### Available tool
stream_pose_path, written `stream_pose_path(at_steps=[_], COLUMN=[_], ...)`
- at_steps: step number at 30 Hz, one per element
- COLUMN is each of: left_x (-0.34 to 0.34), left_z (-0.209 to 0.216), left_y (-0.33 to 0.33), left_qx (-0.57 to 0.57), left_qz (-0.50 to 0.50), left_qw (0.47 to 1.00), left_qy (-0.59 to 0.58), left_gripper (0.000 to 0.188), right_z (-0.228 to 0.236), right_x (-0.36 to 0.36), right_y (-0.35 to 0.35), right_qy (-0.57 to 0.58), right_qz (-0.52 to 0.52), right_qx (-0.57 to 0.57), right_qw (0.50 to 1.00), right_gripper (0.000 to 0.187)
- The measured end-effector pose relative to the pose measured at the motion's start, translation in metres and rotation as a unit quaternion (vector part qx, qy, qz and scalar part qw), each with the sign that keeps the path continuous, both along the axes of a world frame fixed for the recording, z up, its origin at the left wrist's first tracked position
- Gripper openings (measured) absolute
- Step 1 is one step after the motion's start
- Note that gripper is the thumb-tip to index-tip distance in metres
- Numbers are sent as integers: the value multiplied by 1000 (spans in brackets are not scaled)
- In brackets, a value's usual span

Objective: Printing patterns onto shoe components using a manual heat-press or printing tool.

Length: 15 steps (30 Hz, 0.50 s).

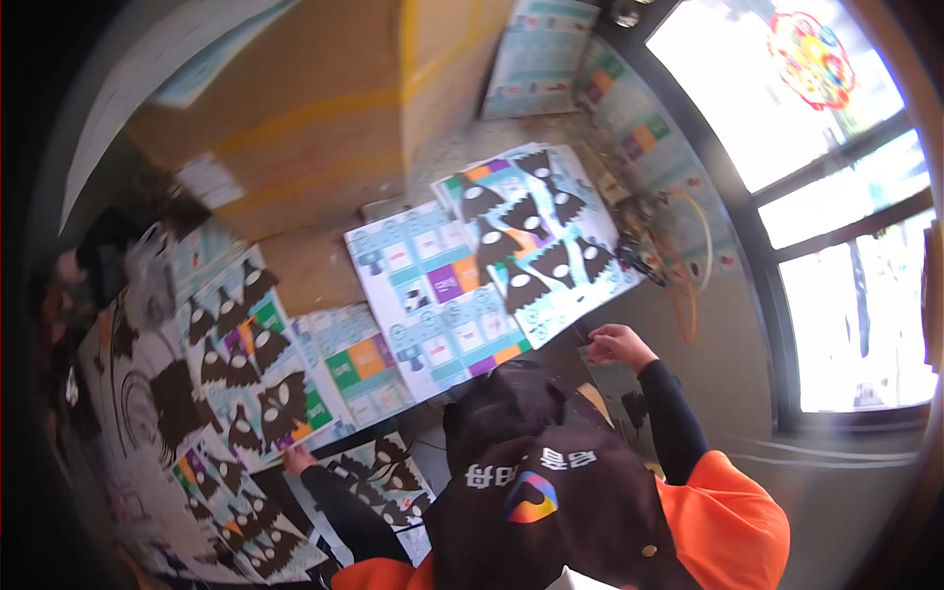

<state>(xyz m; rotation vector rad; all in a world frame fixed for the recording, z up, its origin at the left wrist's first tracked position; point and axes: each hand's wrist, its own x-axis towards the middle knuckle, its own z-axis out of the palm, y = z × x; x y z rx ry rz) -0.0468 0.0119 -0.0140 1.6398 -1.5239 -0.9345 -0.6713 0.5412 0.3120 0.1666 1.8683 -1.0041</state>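
Observation:
My left hand (298,459) is at the near edge of a printed sheet (317,407) on the left, its fingers closed on the sheet's corner. Black jagged shapes with white ovals (282,400) cover much of that sheet. To the right, my right hand (621,345) is raised beside the table edge with its fingers curled in; whatever they may hold is too small to make out. Just ahead of it lies another sheet (573,313) bearing similar black shapes. It overlaps a teal, purple and orange printed sheet (423,334) in the middle.
A big cardboard box (295,108) with yellow tape stands at the back. More sheets with black shapes (241,516) lie at the near left, others (383,477) below the table edge. Cables and an orange hose (688,305) hang by the right wall, near a bright window (846,295).

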Motion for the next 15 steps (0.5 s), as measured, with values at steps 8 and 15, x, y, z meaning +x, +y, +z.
stream_pose_path(at_steps=[8, 15], left_x=[-194, -485], left_z=[48, 111], left_y=[84, 295], left_qx=[235, 430], left_qz=[-128, -256], left_qw=[964, 859], left_qy=[8, 104], left_gripper=[16, 35], right_z=[-60, -152], right_x=[-117, -234], right_y=[87, 88], right_qy=[105, 440], right_qz=[-42, 141], right_qx=[72, 136], right_qw=[991, 876], right_gripper=[26, 26])
